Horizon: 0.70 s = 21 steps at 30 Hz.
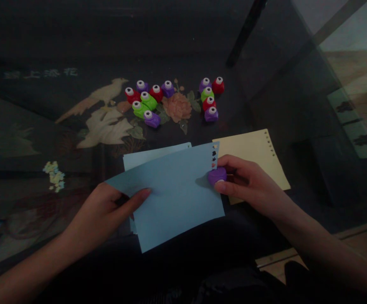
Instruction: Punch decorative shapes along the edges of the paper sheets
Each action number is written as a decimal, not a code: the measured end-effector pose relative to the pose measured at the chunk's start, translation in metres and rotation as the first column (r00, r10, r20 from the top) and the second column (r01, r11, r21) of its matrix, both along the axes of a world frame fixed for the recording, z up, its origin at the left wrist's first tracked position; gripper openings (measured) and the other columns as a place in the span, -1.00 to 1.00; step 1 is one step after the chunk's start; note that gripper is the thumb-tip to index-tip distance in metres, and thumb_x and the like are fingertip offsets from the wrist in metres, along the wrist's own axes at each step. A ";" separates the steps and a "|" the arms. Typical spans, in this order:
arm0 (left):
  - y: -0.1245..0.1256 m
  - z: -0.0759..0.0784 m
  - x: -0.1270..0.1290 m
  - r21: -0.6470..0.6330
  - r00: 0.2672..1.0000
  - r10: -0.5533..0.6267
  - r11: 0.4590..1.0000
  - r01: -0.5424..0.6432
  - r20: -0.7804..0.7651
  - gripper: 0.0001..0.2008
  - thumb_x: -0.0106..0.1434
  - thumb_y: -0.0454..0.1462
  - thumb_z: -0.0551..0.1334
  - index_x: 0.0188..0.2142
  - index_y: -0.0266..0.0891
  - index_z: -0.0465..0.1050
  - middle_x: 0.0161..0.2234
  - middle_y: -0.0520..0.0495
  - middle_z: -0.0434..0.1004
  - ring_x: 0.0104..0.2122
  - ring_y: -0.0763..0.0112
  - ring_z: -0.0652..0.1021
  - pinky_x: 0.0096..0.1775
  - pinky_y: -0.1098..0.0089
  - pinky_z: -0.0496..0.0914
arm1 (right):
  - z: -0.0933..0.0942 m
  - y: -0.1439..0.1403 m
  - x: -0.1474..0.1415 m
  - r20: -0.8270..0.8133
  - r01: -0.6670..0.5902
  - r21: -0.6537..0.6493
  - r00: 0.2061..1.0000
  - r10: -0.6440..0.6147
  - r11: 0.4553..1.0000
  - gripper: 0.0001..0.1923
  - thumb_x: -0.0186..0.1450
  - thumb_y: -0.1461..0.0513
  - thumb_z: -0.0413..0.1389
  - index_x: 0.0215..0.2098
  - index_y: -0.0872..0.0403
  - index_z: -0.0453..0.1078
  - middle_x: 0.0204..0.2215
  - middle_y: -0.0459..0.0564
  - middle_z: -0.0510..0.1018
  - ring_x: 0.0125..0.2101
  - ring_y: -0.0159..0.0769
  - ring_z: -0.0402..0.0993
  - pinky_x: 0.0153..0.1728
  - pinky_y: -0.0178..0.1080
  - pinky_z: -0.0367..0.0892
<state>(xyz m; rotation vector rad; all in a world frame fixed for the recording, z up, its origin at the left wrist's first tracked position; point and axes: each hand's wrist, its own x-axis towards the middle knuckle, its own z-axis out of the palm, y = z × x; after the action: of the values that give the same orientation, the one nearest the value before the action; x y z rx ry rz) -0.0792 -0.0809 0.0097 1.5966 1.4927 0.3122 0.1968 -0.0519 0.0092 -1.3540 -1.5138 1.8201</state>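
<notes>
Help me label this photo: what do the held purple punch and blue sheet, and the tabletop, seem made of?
Purple punch: probably plastic, smooth, judging by its rounded, evenly coloured body.
Blue sheet: paper or thin card, matt; it bends and has punched holes.
Tabletop: perhaps glass-covered, glossy; reflections cross its dark surface.

Single head-worn view, forward and down

The one camera is worn on the head and faces forward and steeply down, from the near side of a dark glass table [259, 105]. It is close enough that the left forearm [38, 266] and right forearm [325, 253] enter at the near left and near right. The hands' blue sheet [177, 207] sits near mid-view, the upright punches [148, 100] farther off. At far right it reaches the floor [360, 63].
</notes>
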 end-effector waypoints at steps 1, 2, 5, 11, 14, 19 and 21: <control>0.000 0.000 0.000 -0.009 1.000 -0.004 1.000 0.004 -0.011 -0.64 0.15 -0.08 0.09 -0.69 -0.16 0.28 -0.71 0.08 0.40 -0.67 0.46 0.44 -0.60 0.51 0.31 | 0.000 0.000 0.000 -0.001 0.002 0.001 1.000 -0.002 1.000 -0.74 0.17 0.12 0.26 -0.27 0.07 0.35 -0.40 -0.11 0.38 -0.40 -0.39 0.35 -0.39 -0.33 0.31; -0.001 -0.001 -0.001 -0.022 1.000 -0.008 1.000 0.008 -0.022 -0.63 0.16 -0.07 0.09 -0.69 -0.16 0.28 -0.72 0.08 0.41 -0.68 0.45 0.44 -0.60 0.51 0.31 | -0.001 0.000 0.000 -0.004 0.005 0.001 1.000 -0.005 1.000 -0.73 0.17 0.12 0.26 -0.26 0.07 0.35 -0.40 -0.11 0.39 -0.40 -0.38 0.35 -0.38 -0.33 0.31; -0.004 -0.005 -0.004 -0.043 0.999 -0.023 0.999 0.022 -0.037 -0.61 0.19 -0.06 0.09 -0.69 -0.16 0.28 -0.72 0.07 0.43 -0.68 0.44 0.46 -0.60 0.52 0.33 | -0.001 0.000 0.001 -0.012 0.015 -0.007 1.000 -0.015 1.000 -0.73 0.17 0.12 0.26 -0.26 0.07 0.35 -0.39 -0.10 0.40 -0.38 -0.37 0.36 -0.37 -0.33 0.31; -0.007 -0.013 -0.006 -0.040 0.998 -0.044 0.998 0.042 -0.036 -0.58 0.23 -0.05 0.08 -0.68 -0.18 0.28 -0.70 0.06 0.45 -0.67 0.44 0.46 -0.59 0.51 0.33 | 0.000 0.003 0.003 0.005 -0.013 -0.028 1.000 0.013 1.000 -0.73 0.16 0.11 0.27 -0.30 0.07 0.35 -0.41 -0.11 0.39 -0.40 -0.37 0.37 -0.37 -0.32 0.31; -0.006 -0.013 -0.003 -0.086 1.000 -0.031 0.996 0.031 0.003 -0.58 0.23 -0.04 0.06 -0.67 -0.18 0.29 -0.71 0.04 0.45 -0.67 0.44 0.47 -0.59 0.50 0.34 | -0.001 0.004 0.005 0.016 -0.020 -0.023 1.000 0.020 1.000 -0.75 0.18 0.11 0.26 -0.31 0.07 0.35 -0.43 -0.12 0.38 -0.42 -0.39 0.35 -0.39 -0.33 0.30; -0.003 -0.010 0.003 -0.157 0.999 -0.001 0.988 0.009 0.050 -0.61 0.18 -0.02 0.07 -0.65 -0.19 0.31 -0.72 0.04 0.44 -0.68 0.41 0.48 -0.60 0.49 0.36 | -0.007 0.001 0.007 0.004 0.009 -0.011 1.000 -0.009 1.000 -0.74 0.16 0.13 0.27 -0.29 0.07 0.35 -0.44 -0.13 0.37 -0.43 -0.41 0.33 -0.41 -0.34 0.29; -0.003 -0.011 0.003 -0.159 0.998 0.007 0.987 0.004 0.069 -0.62 0.18 -0.02 0.07 -0.62 -0.20 0.34 -0.69 0.02 0.47 -0.67 0.40 0.49 -0.60 0.48 0.38 | -0.011 0.000 0.008 0.010 0.030 -0.007 0.999 -0.030 1.000 -0.73 0.14 0.13 0.28 -0.29 0.08 0.35 -0.44 -0.13 0.37 -0.43 -0.41 0.33 -0.41 -0.34 0.28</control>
<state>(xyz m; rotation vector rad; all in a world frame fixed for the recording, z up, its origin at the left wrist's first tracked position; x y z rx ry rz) -0.0759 -0.0841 -0.0016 1.4440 1.4299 0.2402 0.2049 -0.0515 -0.0013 -1.3840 -1.4849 1.8048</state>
